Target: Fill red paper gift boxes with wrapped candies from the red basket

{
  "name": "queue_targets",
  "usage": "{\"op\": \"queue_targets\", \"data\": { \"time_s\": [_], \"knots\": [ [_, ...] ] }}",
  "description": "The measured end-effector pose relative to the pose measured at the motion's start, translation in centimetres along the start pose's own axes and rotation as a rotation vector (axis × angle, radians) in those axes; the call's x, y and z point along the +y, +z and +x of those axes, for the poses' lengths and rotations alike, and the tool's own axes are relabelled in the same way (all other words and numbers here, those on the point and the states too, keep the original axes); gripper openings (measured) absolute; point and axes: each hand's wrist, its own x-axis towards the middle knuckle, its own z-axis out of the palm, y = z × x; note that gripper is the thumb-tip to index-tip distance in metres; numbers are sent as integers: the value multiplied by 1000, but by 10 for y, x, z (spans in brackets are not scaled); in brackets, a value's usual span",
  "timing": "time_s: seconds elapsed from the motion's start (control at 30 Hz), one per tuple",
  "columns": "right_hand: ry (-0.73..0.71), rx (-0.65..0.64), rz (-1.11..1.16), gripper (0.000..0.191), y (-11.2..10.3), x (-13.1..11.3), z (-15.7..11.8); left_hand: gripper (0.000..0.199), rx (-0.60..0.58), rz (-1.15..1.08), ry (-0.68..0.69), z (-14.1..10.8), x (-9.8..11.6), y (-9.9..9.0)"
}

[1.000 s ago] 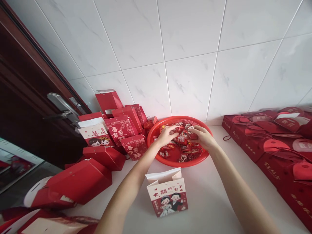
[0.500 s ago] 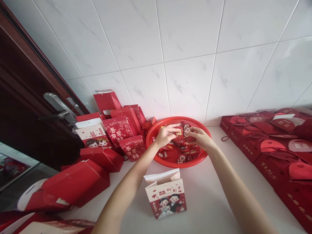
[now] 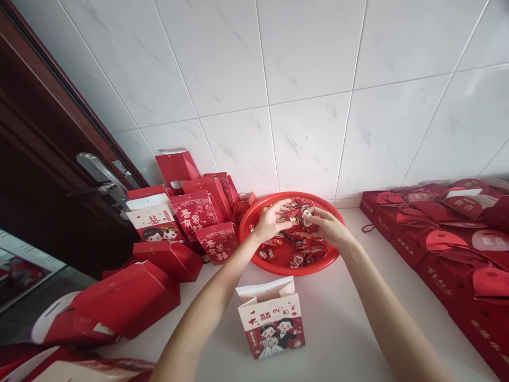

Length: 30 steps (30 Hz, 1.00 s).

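Note:
Over the red plastic basket (image 3: 247,254), both hands are among small wrapped candies (image 3: 296,260). My left hand (image 3: 272,220) has its fingers curled around a red-wrapped candy (image 3: 292,214). Facing it, my right hand (image 3: 329,227) pinches another wrapped candy (image 3: 306,213) with a pale label. The fingers partly cover both candies. In front of the basket, between my forearms, an open-topped gift box (image 3: 274,323) stands upright on the white surface (image 3: 338,329). It is red and cream, with a cartoon bride and groom; its inside is mostly hidden.
Several red gift boxes (image 3: 194,215) stand and lean at the left, some lying on their sides (image 3: 131,297). Rows of dark red boxes (image 3: 421,254) with bows line the right. A tiled wall (image 3: 310,143) rises behind; a door handle (image 3: 97,172) is at far left.
My left fingers have shifted and spread a little around the red-wrapped candy, which now sits lower between the hands. The right hand has barely moved. The box and basket stay put.

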Motion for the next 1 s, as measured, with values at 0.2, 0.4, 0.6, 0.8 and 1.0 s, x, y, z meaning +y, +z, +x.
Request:
{"op": "queue_targets", "data": {
  "time_s": [0.2, 0.4, 0.6, 0.8, 1.0],
  "knots": [
    [19, -20, -22, 44, 0, 1, 0, 70, -18, -6, -26, 0, 1, 0],
    [-4, 31, -112, 48, -1, 1, -2, 59, -12, 119, 5, 0, 5, 1],
    [-12, 5, -193, 54, -3, 6, 1, 42, -64, 219, -18, 2, 1, 1],
    [42, 71, -129, 41, 1, 3, 2, 40, -40, 212, 15, 4, -1, -2],
    [28, 40, -117, 32, 0, 1, 1, 42, -41, 209, -13, 2, 1, -2]
  ]
}}
